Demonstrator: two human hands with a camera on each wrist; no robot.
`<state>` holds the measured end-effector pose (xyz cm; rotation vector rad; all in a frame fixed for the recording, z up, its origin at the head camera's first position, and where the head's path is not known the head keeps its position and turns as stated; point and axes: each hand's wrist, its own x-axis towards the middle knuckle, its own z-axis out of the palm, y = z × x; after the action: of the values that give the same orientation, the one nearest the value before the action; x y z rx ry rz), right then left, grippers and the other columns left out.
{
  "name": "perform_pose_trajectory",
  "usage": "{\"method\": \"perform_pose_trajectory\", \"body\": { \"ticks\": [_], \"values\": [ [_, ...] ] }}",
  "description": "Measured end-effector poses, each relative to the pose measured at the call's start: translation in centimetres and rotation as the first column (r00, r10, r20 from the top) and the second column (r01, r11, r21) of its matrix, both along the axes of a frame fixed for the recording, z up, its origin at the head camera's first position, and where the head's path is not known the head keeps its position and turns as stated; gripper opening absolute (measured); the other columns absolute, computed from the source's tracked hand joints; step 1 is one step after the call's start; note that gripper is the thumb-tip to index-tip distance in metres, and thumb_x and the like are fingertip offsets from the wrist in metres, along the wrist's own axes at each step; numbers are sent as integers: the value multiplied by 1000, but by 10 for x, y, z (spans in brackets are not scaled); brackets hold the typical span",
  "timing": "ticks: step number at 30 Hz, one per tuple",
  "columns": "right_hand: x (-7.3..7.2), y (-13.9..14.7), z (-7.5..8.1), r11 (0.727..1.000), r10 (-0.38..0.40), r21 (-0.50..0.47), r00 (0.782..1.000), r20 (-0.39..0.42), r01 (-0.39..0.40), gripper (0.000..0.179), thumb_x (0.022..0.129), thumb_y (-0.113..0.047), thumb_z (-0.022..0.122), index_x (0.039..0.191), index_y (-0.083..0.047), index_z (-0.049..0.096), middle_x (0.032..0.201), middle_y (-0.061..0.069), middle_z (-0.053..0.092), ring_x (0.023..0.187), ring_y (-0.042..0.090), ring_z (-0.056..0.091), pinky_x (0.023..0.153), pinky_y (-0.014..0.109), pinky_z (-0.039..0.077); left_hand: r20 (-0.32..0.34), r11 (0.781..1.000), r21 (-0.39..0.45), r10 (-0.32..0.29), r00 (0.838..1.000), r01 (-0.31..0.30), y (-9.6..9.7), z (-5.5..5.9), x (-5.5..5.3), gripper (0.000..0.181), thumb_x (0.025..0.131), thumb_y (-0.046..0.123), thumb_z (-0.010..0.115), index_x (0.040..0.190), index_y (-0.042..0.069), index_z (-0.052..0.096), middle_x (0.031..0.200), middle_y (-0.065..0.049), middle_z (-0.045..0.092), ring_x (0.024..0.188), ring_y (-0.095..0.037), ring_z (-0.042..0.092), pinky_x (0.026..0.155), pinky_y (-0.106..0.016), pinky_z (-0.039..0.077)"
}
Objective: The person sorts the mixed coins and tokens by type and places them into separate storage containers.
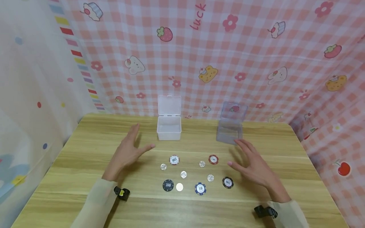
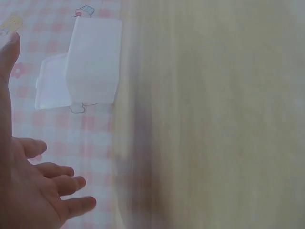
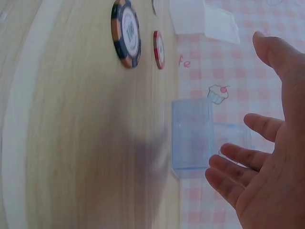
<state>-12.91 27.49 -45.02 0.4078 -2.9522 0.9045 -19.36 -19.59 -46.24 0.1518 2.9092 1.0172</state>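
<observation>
My left hand (image 1: pixel 126 150) is held over the left of the table, fingers spread and holding nothing, left of a white box (image 1: pixel 169 128) with its lid raised. My right hand (image 1: pixel 253 164), also spread and holding nothing, has its fingertips overlapping the front of a clear box (image 1: pixel 229 131) with a raised lid. Between the hands lie a white chip (image 1: pixel 174 160), a red chip (image 1: pixel 213 159), a blue chip (image 1: pixel 200 188), a dark chip (image 1: pixel 168 185) and a black-rimmed chip (image 1: pixel 227 182). Several silvery coins (image 1: pixel 183 174) and a pale gold disc (image 1: pixel 179 187) lie among them.
The wooden table (image 1: pixel 159 212) meets a pink checked cloth (image 1: pixel 185 63) at its back edge, behind both boxes. More printed cloth (image 1: pixel 37 79) hangs at the left side. Black camera mounts (image 1: pixel 122 193) are strapped on both wrists.
</observation>
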Motion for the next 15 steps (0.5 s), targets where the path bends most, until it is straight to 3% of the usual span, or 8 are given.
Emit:
{"method": "perform_pose_trajectory", "body": {
  "ticks": [7,13,15],
  "values": [
    [-2,-10,1,999,45,-30,999,-1,-45,85,91,-47,75,161,-26,31,163,19,33,143,49,40,107,77,37,10,991,131,26,1000,-27,4,1,-9,113,85,69,70,167,20,9,172,-16,14,157,-44,18,124,-67,21],
    [-4,-19,-2,995,75,-66,997,17,-73,84,90,-47,77,159,-22,36,161,14,37,134,44,52,106,69,46,-23,975,191,117,993,-111,10,0,-12,109,84,70,71,165,18,21,156,-20,48,143,-42,47,115,-64,41],
    [-4,-22,-2,993,88,-85,996,21,-85,83,90,-44,78,158,-19,38,159,12,40,136,42,51,107,66,46,-31,968,219,133,991,-123,11,0,-13,108,83,69,72,164,16,24,152,-20,52,139,-41,51,113,-63,44]
  ]
}}
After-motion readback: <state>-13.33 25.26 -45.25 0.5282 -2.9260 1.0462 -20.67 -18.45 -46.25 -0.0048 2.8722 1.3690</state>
